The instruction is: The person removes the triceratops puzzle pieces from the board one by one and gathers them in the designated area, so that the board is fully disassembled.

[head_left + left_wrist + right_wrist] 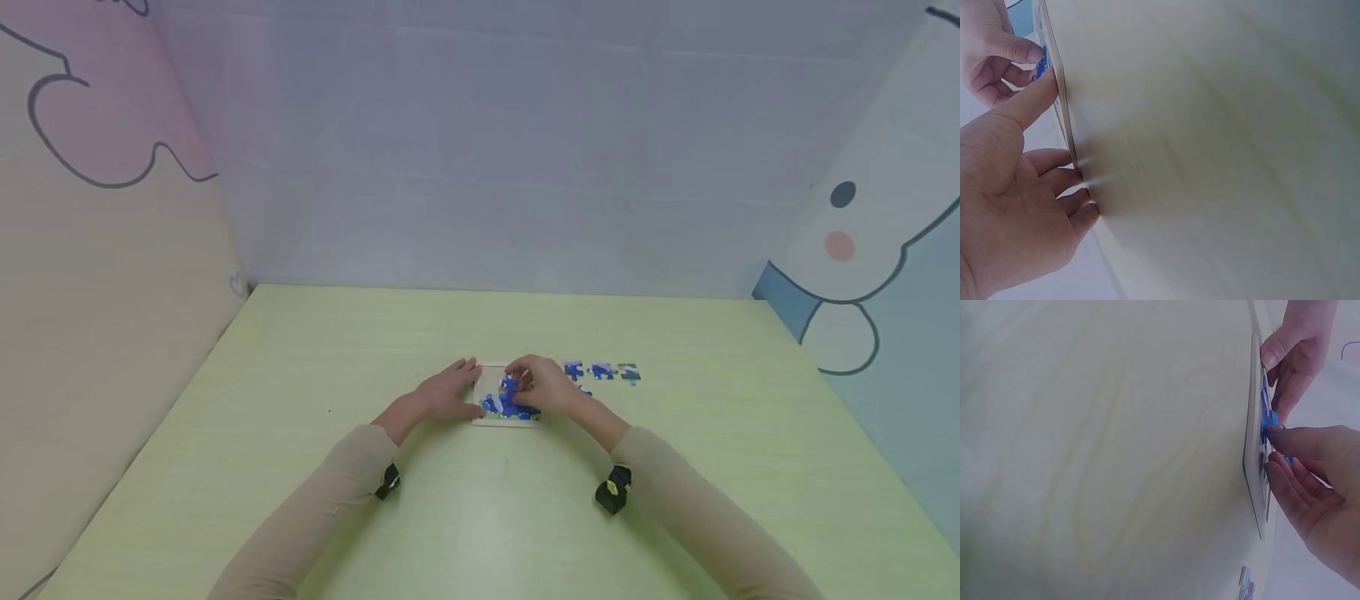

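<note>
A shallow wooden puzzle tray [487, 423] lies flat on the table, its lower part filled with blue picture pieces [517, 408]. At the tray's left edge rests my left hand [447, 392], thumb on the near left corner and fingers extended along the side. My right hand [549, 387] reaches over the tray from the right and pinches a blue puzzle piece [509, 385] between thumb and fingers. The same piece [1274, 417] shows partly in the right wrist view, by the thumb; the fingers hide the rest. Bare wood shows in the tray's upper left.
Loose puzzle pieces [602, 371] lie in a row to the right of the tray, and another piece [584, 391] sits partly behind the right hand. The pale green table [300, 350] meets a pale wall panel [465, 167] at the back.
</note>
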Available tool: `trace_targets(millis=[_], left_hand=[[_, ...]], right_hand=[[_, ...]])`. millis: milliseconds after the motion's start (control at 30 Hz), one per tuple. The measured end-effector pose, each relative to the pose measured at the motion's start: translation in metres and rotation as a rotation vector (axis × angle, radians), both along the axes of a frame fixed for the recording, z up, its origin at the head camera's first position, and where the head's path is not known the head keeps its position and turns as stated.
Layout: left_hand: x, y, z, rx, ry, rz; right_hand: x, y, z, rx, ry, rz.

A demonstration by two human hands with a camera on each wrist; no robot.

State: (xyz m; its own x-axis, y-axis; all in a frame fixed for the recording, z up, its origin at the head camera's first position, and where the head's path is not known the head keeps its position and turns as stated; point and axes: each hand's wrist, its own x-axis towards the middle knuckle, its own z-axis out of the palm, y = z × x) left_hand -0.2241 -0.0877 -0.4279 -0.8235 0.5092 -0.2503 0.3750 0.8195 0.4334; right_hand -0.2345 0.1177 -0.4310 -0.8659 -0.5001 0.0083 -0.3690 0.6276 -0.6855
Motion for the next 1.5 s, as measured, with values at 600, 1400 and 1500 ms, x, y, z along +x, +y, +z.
trace_targets(millis=[600, 1400, 1500], left_hand=[[0.000, -0.001, 0.000, 0.016, -0.006, 0.002], [0.002, 0.000, -0.001, -0.002, -0.003, -0.008], [0.002, 0.000, 0.000, 0.002, -0.008, -0.003]], right_hand=[[0.001, 0.007, -0.003, 0.043, 0.094, 0.082], [0.006, 0.080, 0.008, 0.040, 0.145, 0.083], [0.005, 0.097, 0.006, 0.064, 0.148, 0.071]])
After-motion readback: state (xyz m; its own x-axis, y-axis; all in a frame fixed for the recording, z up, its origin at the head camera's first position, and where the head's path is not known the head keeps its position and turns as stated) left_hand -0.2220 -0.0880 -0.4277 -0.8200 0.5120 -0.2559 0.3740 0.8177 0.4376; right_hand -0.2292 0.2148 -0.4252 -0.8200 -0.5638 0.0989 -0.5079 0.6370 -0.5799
